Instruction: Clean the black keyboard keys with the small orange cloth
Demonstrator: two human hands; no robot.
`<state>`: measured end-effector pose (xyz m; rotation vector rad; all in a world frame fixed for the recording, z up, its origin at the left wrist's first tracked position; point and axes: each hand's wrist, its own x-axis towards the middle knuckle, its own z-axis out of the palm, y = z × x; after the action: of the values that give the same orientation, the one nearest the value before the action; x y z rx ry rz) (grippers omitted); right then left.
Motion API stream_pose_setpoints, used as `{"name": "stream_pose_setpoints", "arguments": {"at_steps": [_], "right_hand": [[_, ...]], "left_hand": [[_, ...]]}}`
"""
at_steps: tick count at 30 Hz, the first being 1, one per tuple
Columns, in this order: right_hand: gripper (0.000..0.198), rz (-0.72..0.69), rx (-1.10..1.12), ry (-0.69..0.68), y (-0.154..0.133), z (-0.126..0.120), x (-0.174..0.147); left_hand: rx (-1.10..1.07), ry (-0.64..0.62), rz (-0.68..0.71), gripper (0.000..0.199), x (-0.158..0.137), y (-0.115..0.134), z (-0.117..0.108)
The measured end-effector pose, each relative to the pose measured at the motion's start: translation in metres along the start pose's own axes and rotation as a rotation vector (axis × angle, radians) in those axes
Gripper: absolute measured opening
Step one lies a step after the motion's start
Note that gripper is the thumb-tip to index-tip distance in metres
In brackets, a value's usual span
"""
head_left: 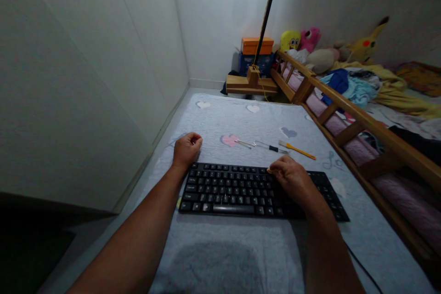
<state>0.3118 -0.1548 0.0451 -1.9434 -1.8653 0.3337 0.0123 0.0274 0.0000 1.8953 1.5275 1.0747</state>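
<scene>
Bedroom in a home, described with reference to the wooden bed rail point(341, 99). Behind the rail lie rumpled clothes point(360, 89), a yellow cloth point(396, 94) and several plush toys point(365, 49). On its near side spreads a pale blue, heart-patterned cover point(230, 117). Well to its left stand tall, pale cupboard doors point(86, 64); beside its far end, near the wall point(213, 23), an orange box point(253, 46) rests on a blue box point(245, 62).

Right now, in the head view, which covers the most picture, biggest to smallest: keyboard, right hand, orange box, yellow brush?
1. Keyboard
2. Right hand
3. Orange box, though it sits farther away
4. Yellow brush, long but thin
</scene>
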Motion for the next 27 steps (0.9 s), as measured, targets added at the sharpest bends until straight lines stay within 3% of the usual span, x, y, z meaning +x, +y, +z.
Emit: {"name": "stream_pose_setpoints", "arguments": {"at_steps": [5,10,27], "right_hand": [[0.017,-0.029,0.06,0.041,-0.009,0.001,0.001],[0.015,-0.044,0.058,-0.002,-0.018,0.008,0.004],[0.017,0.141,-0.026,0.018,0.018,-0.022,-0.005]], "left_hand": [[0.011,-0.004,-0.002,0.024,-0.001,0.002,-0.001],[0.011,-0.011,-0.005,0.023,-0.001,0.004,-0.002],[0.013,-0.01,-0.002,0.023,-0.001,0.001,0.0]]}}
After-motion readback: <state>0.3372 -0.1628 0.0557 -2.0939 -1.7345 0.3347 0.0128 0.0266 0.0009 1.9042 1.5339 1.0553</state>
